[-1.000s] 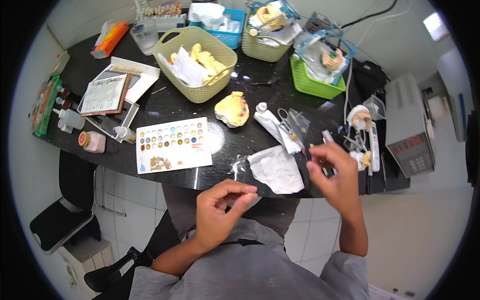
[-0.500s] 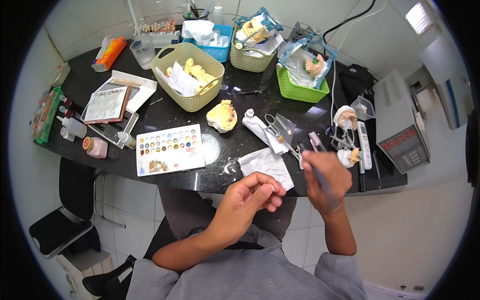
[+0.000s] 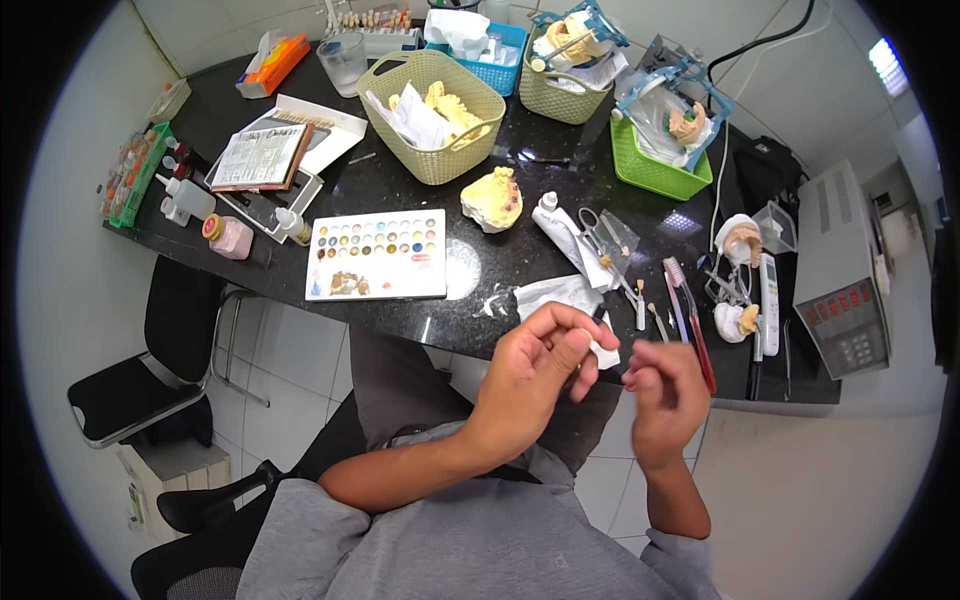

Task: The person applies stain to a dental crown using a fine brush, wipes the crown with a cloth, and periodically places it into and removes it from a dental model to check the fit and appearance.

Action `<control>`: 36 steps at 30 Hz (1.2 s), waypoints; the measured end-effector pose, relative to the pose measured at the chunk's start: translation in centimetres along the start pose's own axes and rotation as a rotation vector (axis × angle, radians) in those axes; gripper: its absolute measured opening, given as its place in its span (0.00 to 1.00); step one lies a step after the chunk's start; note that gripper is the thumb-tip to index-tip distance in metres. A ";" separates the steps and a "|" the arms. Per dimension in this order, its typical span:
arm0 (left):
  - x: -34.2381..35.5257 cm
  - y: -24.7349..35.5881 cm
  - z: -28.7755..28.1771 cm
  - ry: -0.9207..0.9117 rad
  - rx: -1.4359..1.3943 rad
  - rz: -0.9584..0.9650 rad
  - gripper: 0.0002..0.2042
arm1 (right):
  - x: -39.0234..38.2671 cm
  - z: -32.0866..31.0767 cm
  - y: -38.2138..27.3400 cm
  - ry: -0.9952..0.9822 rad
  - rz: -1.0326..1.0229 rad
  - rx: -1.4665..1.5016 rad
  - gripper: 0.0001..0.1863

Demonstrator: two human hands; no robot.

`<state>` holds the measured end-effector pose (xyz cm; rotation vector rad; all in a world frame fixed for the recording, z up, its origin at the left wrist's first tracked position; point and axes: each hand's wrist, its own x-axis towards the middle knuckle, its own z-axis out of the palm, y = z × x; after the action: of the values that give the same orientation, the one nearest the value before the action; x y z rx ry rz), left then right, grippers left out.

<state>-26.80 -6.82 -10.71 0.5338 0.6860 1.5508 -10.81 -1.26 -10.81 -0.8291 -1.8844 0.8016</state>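
My left hand (image 3: 545, 370) is above the bench's front edge, its thumb and fingers pinched together. Whatever is between the fingertips is too small and covered to make out. Just to its right is my right hand (image 3: 668, 395), fingers curled and blurred by motion; no tool shows in it. Behind the left fingertips lies a crumpled white tissue (image 3: 555, 291). A yellowish dental cast (image 3: 492, 200) rests beyond it. To the left is a white palette (image 3: 376, 255) with rows of coloured wells and brown smears.
Scissors (image 3: 600, 235), a white tube (image 3: 568, 232), a purple toothbrush (image 3: 676, 290) and a red toothbrush (image 3: 694, 330) lie near my hands. Behind are a beige basket (image 3: 440, 150) of casts and a green basket (image 3: 655, 172). A jaw model (image 3: 740, 240) and a control box (image 3: 845, 290) stand right.
The pen-like tool in my right hand is no longer seen there. That hand has come lower and closer to my left hand, which stays pinched. The whole view has shifted, showing the toothbrushes plainly.
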 end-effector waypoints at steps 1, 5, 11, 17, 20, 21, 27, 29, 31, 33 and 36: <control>-0.3 0.2 -0.1 -0.024 0.033 -0.011 0.09 | 0.7 0.0 -0.8 -0.009 0.222 0.232 0.14; -0.9 -0.5 0.9 -0.112 0.122 0.054 0.07 | 2.3 -0.3 -0.2 -0.138 0.279 0.496 0.15; -1.4 0.3 -0.3 -0.157 0.033 -0.063 0.08 | 3.7 0.2 -1.0 -0.305 0.370 0.514 0.13; -2.7 1.4 -2.2 -0.146 -0.174 -0.323 0.07 | 8.0 -0.7 0.4 0.179 0.335 0.578 0.11; -3.4 1.2 -3.4 -0.073 -0.121 -0.237 0.07 | 12.4 0.3 1.3 0.028 0.165 -0.159 0.10; -3.5 1.3 -3.7 -0.034 -0.111 -0.215 0.07 | 13.4 0.8 2.7 -0.168 0.133 -0.253 0.10; -3.9 2.6 -6.1 0.122 -0.014 -0.044 0.05 | 15.9 4.3 6.0 -0.415 -0.045 -0.778 0.10; -4.1 3.0 -7.1 0.187 -0.001 0.016 0.06 | 16.8 5.1 4.9 -0.347 -0.023 -0.708 0.11; -4.0 3.4 -7.0 0.227 -0.009 0.060 0.07 | 18.4 6.0 4.9 -0.238 -0.170 -0.662 0.12; -3.8 3.8 -6.8 0.230 0.019 0.086 0.07 | 20.3 7.0 6.3 -0.347 -0.288 -0.698 0.10; -3.5 4.5 -6.4 0.278 0.033 0.044 0.07 | 21.5 8.6 7.8 -0.533 -0.312 -0.713 0.08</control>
<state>-34.06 -11.12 -11.92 0.3621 0.9182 1.6747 -24.79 18.75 -10.31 -0.7389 -2.7644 0.1317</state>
